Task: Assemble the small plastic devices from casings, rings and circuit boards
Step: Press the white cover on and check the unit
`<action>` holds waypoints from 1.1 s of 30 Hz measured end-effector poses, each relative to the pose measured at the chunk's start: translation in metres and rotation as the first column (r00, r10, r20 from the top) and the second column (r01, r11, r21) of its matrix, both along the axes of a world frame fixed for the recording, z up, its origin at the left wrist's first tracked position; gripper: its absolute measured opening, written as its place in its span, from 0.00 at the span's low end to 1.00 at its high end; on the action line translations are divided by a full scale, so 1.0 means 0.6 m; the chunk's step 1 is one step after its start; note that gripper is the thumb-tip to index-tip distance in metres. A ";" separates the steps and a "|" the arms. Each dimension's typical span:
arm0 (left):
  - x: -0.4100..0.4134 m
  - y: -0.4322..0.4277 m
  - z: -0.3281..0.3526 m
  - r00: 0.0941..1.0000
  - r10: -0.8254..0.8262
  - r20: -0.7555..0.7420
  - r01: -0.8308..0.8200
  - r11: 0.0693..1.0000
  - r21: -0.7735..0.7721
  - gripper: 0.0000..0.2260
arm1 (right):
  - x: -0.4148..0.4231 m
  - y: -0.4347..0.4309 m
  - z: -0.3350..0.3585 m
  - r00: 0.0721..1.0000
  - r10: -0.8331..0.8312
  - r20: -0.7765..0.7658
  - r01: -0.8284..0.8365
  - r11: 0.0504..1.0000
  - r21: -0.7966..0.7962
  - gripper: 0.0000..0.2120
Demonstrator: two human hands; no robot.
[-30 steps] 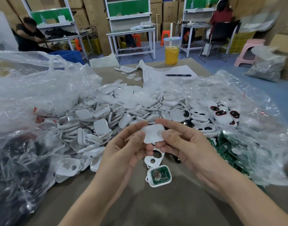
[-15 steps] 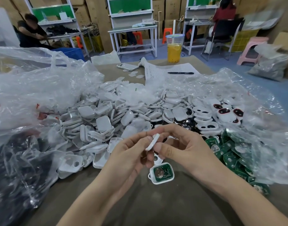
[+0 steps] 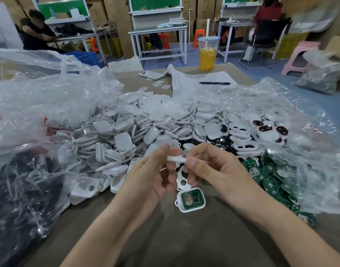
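My left hand (image 3: 155, 174) and my right hand (image 3: 213, 170) together pinch a small white casing piece (image 3: 176, 158), held edge-on above the table. Just below them lies a white ring plate with holes (image 3: 181, 182), partly hidden by my right fingers. In front of it sits an open white casing with a green circuit board and coin cell inside (image 3: 190, 199). A big heap of white casings (image 3: 126, 135) spreads behind my hands. Green circuit boards (image 3: 271, 180) lie piled at the right.
Clear plastic bags (image 3: 40, 105) bulge at the left and right of the heap. Casings with dark red-rimmed windows (image 3: 269, 130) lie at the right. Farther back are a phone (image 3: 151, 74), a paper sheet with a pen (image 3: 214, 83) and a cup of yellow drink (image 3: 207, 53).
The white piece has turned from flat-on to edge-on between my fingers. Both hands have stayed above the open casing with the board.
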State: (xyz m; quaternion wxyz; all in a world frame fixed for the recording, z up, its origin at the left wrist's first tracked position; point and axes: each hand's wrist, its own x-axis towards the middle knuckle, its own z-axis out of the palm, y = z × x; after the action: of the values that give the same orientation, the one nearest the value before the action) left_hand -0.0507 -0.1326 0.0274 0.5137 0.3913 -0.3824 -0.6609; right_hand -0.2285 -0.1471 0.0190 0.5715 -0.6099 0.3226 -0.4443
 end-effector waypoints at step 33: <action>0.003 0.010 -0.034 0.471 0.616 0.632 0.187 0.630 -0.753 0.28 | -0.006 0.002 0.006 0.989 -0.144 -0.047 0.141 0.989 -0.051 0.10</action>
State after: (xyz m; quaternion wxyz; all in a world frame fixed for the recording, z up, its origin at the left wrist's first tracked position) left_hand -0.0486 -0.1268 0.0072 0.4514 0.4682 -0.7556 -0.0778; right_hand -0.2322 -0.1460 0.0227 0.5152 -0.6099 0.3690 -0.4759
